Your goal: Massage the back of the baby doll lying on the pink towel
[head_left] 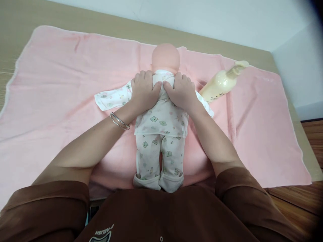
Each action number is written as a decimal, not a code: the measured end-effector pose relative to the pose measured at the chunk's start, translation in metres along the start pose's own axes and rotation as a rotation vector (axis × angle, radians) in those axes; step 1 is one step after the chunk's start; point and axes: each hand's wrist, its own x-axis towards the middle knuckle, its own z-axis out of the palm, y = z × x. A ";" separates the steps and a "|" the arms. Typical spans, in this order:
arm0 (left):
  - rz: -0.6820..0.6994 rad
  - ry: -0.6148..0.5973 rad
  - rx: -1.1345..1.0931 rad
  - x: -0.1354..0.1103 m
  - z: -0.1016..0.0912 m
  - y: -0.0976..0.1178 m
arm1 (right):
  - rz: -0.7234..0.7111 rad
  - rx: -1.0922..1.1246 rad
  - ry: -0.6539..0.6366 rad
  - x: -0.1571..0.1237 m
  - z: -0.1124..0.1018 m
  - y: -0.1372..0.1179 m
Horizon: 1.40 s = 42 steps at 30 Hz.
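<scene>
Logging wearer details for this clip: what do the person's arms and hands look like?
Both forearms are bare below short, dark brown sleeves; the left hand and right hand are ungloved. A thin, silver-coloured double bangle circles the left wrist; the right wrist shows none.

There are one baby doll (161, 122), one pink towel (63, 74) and one bottle (219, 84). I count also one left hand (144, 92) and one right hand (180, 92).
</scene>
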 end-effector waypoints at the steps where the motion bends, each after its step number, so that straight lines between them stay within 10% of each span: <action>1: -0.010 -0.003 0.007 0.000 0.000 0.000 | 0.001 -0.002 -0.002 0.000 0.000 0.000; 23: 0.256 -0.051 0.105 -0.017 -0.022 0.024 | -0.004 -0.012 0.006 0.003 0.003 0.003; 36: 0.137 -0.100 0.007 0.011 -0.018 0.006 | -0.247 -0.126 0.017 -0.041 -0.009 -0.018; 42: 0.204 -0.097 0.155 -0.011 -0.021 0.021 | -0.238 -0.172 -0.094 -0.016 -0.012 -0.007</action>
